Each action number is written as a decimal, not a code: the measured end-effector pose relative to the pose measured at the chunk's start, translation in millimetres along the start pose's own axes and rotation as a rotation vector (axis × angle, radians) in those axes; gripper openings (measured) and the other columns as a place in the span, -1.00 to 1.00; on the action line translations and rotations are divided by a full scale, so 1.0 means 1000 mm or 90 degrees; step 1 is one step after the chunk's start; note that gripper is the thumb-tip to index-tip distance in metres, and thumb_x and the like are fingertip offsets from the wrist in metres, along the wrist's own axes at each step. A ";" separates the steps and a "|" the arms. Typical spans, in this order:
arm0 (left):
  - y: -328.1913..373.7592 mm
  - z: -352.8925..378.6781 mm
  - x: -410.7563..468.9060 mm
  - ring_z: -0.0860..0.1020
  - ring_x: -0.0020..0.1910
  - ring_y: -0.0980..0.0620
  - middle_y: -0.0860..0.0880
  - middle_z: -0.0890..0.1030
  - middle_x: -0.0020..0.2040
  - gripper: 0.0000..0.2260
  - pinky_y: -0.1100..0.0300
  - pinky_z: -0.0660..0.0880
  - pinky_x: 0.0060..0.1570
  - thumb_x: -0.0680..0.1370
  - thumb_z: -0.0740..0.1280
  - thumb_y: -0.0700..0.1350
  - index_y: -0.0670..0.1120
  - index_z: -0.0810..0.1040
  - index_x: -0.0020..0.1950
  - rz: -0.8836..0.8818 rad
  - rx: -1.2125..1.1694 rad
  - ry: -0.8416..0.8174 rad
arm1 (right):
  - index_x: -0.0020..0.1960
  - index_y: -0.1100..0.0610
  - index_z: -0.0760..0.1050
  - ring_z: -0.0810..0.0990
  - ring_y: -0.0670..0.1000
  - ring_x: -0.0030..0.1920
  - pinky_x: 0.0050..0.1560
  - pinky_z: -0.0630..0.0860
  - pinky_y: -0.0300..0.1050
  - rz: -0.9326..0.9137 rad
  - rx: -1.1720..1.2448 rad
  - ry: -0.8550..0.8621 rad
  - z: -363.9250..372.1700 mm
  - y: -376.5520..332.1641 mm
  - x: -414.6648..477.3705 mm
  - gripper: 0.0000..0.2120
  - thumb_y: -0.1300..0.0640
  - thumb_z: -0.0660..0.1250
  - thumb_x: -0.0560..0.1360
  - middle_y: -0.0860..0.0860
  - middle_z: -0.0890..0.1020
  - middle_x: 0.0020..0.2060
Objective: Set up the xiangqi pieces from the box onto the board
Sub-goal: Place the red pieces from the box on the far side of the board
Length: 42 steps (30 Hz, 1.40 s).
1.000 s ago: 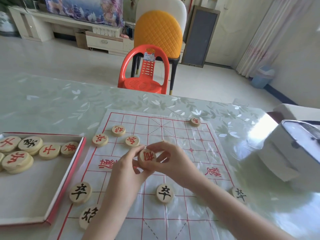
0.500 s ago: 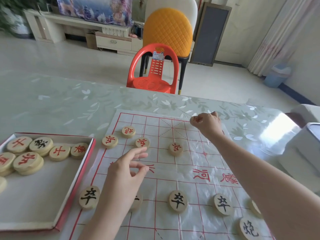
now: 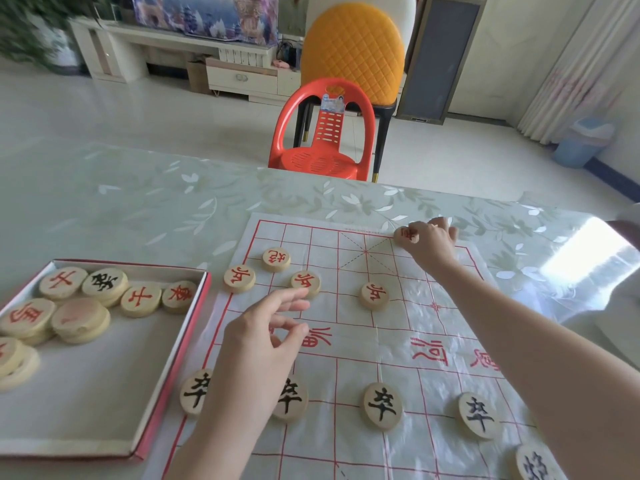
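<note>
A white xiangqi board point(image 3: 349, 344) with red lines lies on the table. At its far edge my right hand point(image 3: 431, 242) grips a red-lettered piece point(image 3: 406, 235). Over the board's left side my left hand point(image 3: 266, 337) hovers with loosely spread fingers, holding nothing. Three red soldier pieces point(image 3: 374, 295) and another red piece point(image 3: 276, 259) sit on the far half. Several black soldier pieces point(image 3: 382, 406) line the near half. The red-edged box point(image 3: 162, 386) on the left holds several remaining pieces point(image 3: 140, 300).
A red plastic chair point(image 3: 323, 133) and a yellow-backed chair point(image 3: 353, 46) stand beyond the table's far edge. A white object point(image 3: 620, 306) sits at the right edge of the table. The tablecloth has a leaf pattern.
A red soldier piece left both hands and now sits on the board's centre file. My right hand reached to the far edge and took hold of a red piece there. My left hand opened.
</note>
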<state>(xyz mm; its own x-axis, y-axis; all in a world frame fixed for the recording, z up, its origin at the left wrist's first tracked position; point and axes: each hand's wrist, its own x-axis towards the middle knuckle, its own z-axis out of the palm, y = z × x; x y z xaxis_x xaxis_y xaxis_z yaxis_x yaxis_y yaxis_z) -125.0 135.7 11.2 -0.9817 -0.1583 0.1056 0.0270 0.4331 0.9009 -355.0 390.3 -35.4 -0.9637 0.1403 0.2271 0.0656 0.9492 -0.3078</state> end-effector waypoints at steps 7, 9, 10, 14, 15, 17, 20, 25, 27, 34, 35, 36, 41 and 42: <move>0.001 -0.003 -0.002 0.58 -0.12 0.26 0.24 0.62 -0.05 -0.67 0.26 0.51 -0.11 0.45 0.38 -0.24 0.16 0.53 0.07 0.002 -0.002 0.001 | -0.12 0.20 0.54 0.20 0.11 0.34 0.22 0.13 0.01 0.008 -0.047 -0.025 0.002 0.002 -0.002 -0.65 -0.01 0.10 0.53 0.12 0.61 -0.18; 0.001 -0.005 -0.002 0.57 -0.12 0.27 0.25 0.62 -0.06 -0.67 0.31 0.50 -0.10 0.45 0.38 -0.24 0.20 0.52 0.03 -0.001 -0.006 0.006 | -0.07 0.20 0.56 0.21 0.14 0.31 0.20 0.14 0.01 0.012 -0.034 -0.016 0.000 0.004 -0.004 -0.65 -0.02 0.12 0.52 0.11 0.61 -0.04; 0.001 -0.005 -0.002 0.57 -0.13 0.29 0.25 0.62 -0.07 -0.67 0.33 0.49 -0.09 0.45 0.38 -0.24 0.21 0.52 0.02 0.000 -0.008 0.008 | -0.02 0.20 0.57 0.22 0.14 0.29 0.18 0.15 0.00 0.018 -0.028 -0.013 -0.001 0.005 -0.005 -0.65 -0.03 0.14 0.52 0.11 0.59 0.01; 0.002 -0.005 -0.001 0.56 -0.12 0.29 0.24 0.62 -0.06 -0.69 0.31 0.49 -0.10 0.45 0.37 -0.24 0.15 0.53 0.06 -0.001 -0.010 0.005 | -0.02 0.16 0.58 0.25 0.16 0.19 0.12 0.18 0.00 0.020 -0.046 -0.006 -0.001 0.007 -0.003 -0.67 -0.04 0.17 0.51 0.13 0.53 0.07; 0.003 -0.004 -0.001 0.56 -0.11 0.29 0.24 0.62 -0.06 -0.69 0.29 0.49 -0.10 0.45 0.37 -0.24 0.13 0.54 0.07 -0.002 -0.011 0.002 | -0.06 0.16 0.58 0.25 0.16 0.18 0.09 0.18 0.00 0.020 -0.054 -0.006 -0.001 0.008 -0.002 -0.67 -0.05 0.17 0.50 0.13 0.54 0.05; 0.003 -0.005 -0.001 0.56 -0.11 0.28 0.24 0.62 -0.06 -0.69 0.28 0.50 -0.11 0.45 0.37 -0.25 0.11 0.54 0.08 -0.001 -0.012 0.001 | -0.11 0.16 0.58 0.26 0.16 0.17 0.05 0.16 -0.01 0.021 -0.058 -0.010 -0.002 0.009 -0.001 -0.68 -0.04 0.17 0.50 0.12 0.55 0.01; 0.003 -0.005 -0.001 0.55 -0.11 0.30 0.24 0.62 -0.06 -0.70 0.35 0.48 -0.10 0.46 0.37 -0.23 0.13 0.54 0.07 -0.001 -0.011 0.002 | -0.06 0.15 0.58 0.25 0.16 0.19 0.07 0.16 -0.01 0.026 -0.046 -0.020 -0.003 0.008 -0.003 -0.68 -0.04 0.16 0.50 0.11 0.55 0.06; 0.002 -0.007 -0.002 0.55 -0.11 0.32 0.25 0.61 -0.06 -0.68 0.41 0.46 -0.09 0.46 0.37 -0.23 0.20 0.52 0.03 0.001 -0.011 -0.001 | 0.20 0.01 0.52 0.20 0.16 0.31 0.27 0.16 0.05 0.062 0.034 -0.039 -0.005 0.010 -0.011 -0.63 -0.13 0.20 0.50 0.09 0.44 0.26; 0.002 -0.008 -0.001 0.56 -0.11 0.31 0.25 0.61 -0.06 -0.66 0.40 0.47 -0.11 0.46 0.37 -0.23 0.24 0.50 -0.01 0.002 -0.013 -0.001 | 0.20 -0.01 0.51 0.24 0.16 0.30 0.27 0.18 0.04 0.068 0.067 -0.043 -0.007 0.014 -0.013 -0.63 -0.15 0.20 0.49 0.08 0.46 0.25; 0.002 -0.006 -0.001 0.56 -0.12 0.32 0.26 0.62 -0.06 -0.67 0.41 0.47 -0.10 0.46 0.36 -0.21 0.25 0.50 -0.01 0.010 -0.002 0.003 | 0.19 0.10 0.52 0.30 0.18 0.24 0.23 0.24 0.05 0.068 0.071 -0.024 -0.008 0.015 -0.014 -0.63 -0.10 0.20 0.52 0.12 0.48 0.21; 0.001 -0.006 -0.001 0.56 -0.12 0.32 0.26 0.61 -0.06 -0.67 0.40 0.47 -0.10 0.47 0.36 -0.21 0.26 0.49 -0.01 0.013 -0.001 0.004 | 0.19 0.09 0.52 0.29 0.17 0.25 0.23 0.23 0.04 0.072 0.074 -0.025 -0.008 0.014 -0.015 -0.63 -0.10 0.20 0.52 0.12 0.47 0.23; 0.000 -0.006 0.000 0.56 -0.11 0.31 0.26 0.61 -0.06 -0.66 0.38 0.48 -0.09 0.47 0.36 -0.21 0.27 0.49 -0.02 0.014 -0.001 0.006 | 0.18 0.09 0.52 0.28 0.17 0.27 0.23 0.22 0.04 0.072 0.074 -0.027 -0.008 0.014 -0.015 -0.64 -0.10 0.19 0.52 0.11 0.45 0.26; -0.013 -0.019 0.009 0.55 -0.12 0.30 0.22 0.61 -0.02 -0.71 0.39 0.49 -0.13 0.47 0.35 -0.22 0.16 0.53 0.06 0.006 -0.001 0.038 | 0.33 0.03 0.41 0.08 0.12 0.45 0.42 -0.01 0.12 0.025 0.087 -0.007 -0.011 0.004 -0.027 -0.60 -0.03 0.22 0.52 0.06 0.24 0.46; -0.017 -0.025 0.011 0.55 -0.12 0.29 0.19 0.61 -0.02 -0.71 0.38 0.49 -0.14 0.47 0.34 -0.23 0.14 0.53 0.07 0.003 -0.002 0.051 | 0.31 0.03 0.43 0.10 0.12 0.44 0.42 -0.01 0.10 0.011 0.116 0.006 -0.014 -0.006 -0.034 -0.62 0.00 0.25 0.51 0.06 0.26 0.44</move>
<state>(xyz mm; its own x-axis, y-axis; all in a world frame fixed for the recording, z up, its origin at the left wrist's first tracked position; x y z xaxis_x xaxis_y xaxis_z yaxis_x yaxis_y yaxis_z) -131.9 104.2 7.5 -0.9635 -0.2267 0.1426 0.0320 0.4312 0.9017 -318.7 384.0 -28.9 -0.9604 0.1595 0.2283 0.0336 0.8801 -0.4736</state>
